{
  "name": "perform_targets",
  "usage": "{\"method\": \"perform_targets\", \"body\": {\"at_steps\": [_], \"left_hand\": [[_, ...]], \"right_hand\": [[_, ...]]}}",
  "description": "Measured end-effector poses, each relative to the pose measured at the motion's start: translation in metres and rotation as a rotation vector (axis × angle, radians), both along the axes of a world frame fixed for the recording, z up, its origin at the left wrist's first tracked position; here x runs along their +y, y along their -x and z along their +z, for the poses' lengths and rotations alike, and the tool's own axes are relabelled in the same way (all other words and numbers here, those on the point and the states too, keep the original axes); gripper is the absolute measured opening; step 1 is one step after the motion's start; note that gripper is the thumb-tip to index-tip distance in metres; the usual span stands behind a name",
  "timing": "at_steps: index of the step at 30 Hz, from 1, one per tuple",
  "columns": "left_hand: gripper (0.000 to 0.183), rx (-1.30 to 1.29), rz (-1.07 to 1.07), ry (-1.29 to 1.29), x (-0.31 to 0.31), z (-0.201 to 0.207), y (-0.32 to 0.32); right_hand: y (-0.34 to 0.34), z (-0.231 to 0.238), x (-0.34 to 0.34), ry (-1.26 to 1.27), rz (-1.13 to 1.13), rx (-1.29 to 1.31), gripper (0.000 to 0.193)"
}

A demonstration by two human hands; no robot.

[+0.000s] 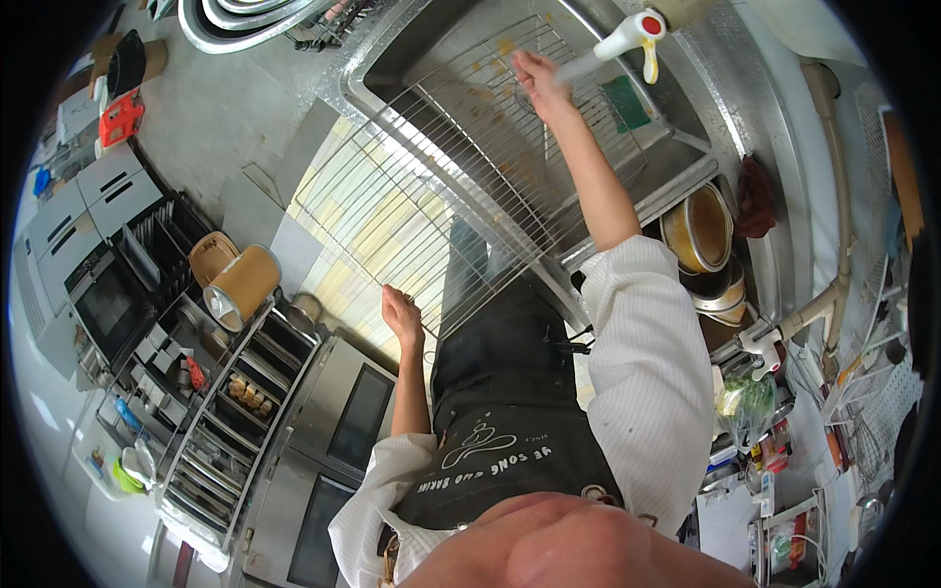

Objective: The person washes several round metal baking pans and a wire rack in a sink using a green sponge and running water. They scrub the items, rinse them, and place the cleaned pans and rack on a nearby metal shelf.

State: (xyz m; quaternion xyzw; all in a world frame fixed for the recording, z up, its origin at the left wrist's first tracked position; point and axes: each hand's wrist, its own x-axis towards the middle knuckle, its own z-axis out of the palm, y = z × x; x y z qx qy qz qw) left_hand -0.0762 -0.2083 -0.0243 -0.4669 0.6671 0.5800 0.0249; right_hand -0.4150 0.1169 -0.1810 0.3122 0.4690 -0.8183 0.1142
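My left hand (400, 316) is closed on the near left edge of a large metal wire cooling rack (423, 218). The rack lies tilted across the front rim of a steel sink (377, 71), part of it hanging out over the floor. Above the basin, my right hand (541, 83) has its fingers curled in, next to a blurred stream of water from a white tap (627, 37). Whether anything is inside those fingers is hidden. More wire grid and brownish bits show in the basin. A green scouring pad (625, 103) lies at its right side.
Round metal pans (696, 230) sit right of the sink, below a dark red cloth (755, 196). Large metal bowls (240, 24) stand at the upper left. A tray rack (230, 421) and steel ovens (328, 461) stand on the left, near a brown drum (245, 284).
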Motion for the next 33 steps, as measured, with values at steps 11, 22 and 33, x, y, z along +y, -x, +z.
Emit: {"method": "perform_targets", "body": {"at_steps": [11,22,33], "left_hand": [[0.046,0.024,-0.062,0.146,-0.005,-0.060,0.012],[0.042,0.027,0.100,-0.032,-0.053,-0.094,0.018],[0.049,-0.033,-0.009,-0.150,-0.064,-0.111,0.033]], "right_hand": [[-0.053,0.013,0.115,-1.554,0.450,0.103,0.056],[-0.062,0.260,0.078,-0.467,-0.026,0.557,0.035],[-0.077,0.333,0.008,-1.146,0.227,0.766,0.034]]}}
